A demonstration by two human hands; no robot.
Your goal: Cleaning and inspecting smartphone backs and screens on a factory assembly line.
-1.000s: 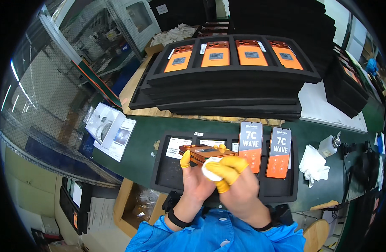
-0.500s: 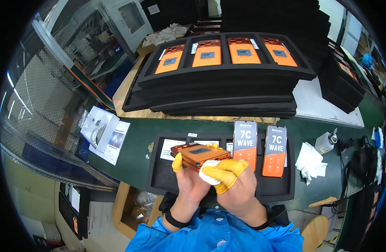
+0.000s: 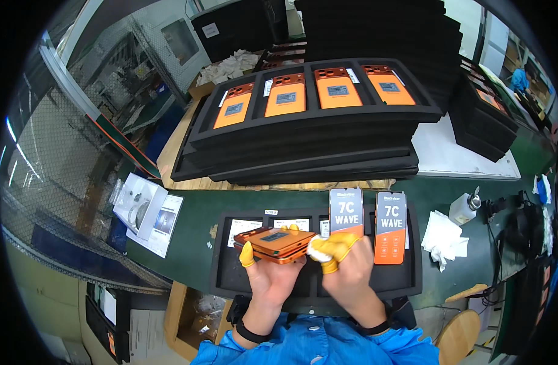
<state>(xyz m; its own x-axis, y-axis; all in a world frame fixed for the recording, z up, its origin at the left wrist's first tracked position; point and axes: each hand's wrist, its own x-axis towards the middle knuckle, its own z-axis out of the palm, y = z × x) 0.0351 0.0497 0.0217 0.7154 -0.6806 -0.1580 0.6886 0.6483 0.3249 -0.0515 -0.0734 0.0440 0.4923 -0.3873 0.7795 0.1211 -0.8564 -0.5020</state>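
My left hand point(image 3: 272, 285), with yellow finger cots, grips two orange phones point(image 3: 278, 241) stacked one on the other, backs up. Yellow finger cots also cover fingertips of my right hand point(image 3: 350, 271), which pinches a wadded white wipe point(image 3: 317, 252) at the right end of the phones. Whether the wipe touches them I cannot tell. Below lies a black foam tray point(image 3: 229, 267) with white labels in its slots. Two phones with printed front film, one left point(image 3: 346, 210) and one right point(image 3: 390, 231), rest in its right half; my right hand partly covers the left one.
Beyond, a stack of black trays point(image 3: 315, 146) carries several orange phones point(image 3: 285, 100) on top. To the right are a pump bottle point(image 3: 464, 210) and crumpled white wipes point(image 3: 442, 237). A white box point(image 3: 140, 205) sits at left; a cardboard box point(image 3: 174, 313) stands below the bench edge.
The wipe in my right hand has shifted from the phones' near edge to their right end. My left hand still holds the phones, now slightly lower and further left in view.
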